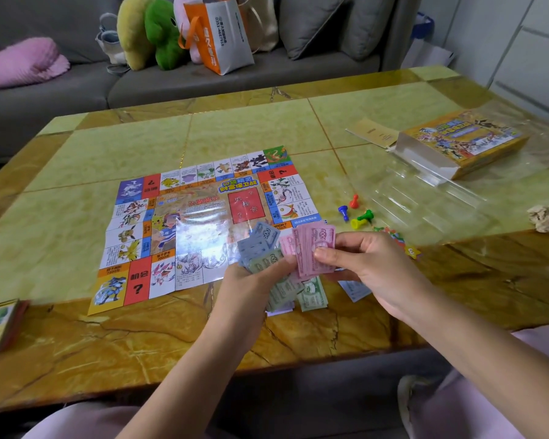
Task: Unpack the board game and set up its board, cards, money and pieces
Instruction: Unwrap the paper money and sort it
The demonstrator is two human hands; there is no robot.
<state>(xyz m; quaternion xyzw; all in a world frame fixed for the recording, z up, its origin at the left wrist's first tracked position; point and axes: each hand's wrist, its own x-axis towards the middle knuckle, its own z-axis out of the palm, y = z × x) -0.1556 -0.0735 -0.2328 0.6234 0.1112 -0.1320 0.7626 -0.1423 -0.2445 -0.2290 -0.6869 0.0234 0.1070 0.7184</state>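
While the board (203, 223) lies unfolded on the table (76, 343), the left hand (251, 283) grips a fan of blue and green notes (260, 240) and the right hand (371, 267) pinches pink notes (314, 251) above its near right corner; four pawns (365, 214) sit just beside the board.

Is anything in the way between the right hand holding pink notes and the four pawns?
Nothing visible. The pawns lie on the table just beyond the right hand, which grips the pink notes.

Grey sofa (61, 90) behind table (251, 128); pink cushion (23, 63), green plush (164, 33), bag (225, 36) (orange-white) on seat.
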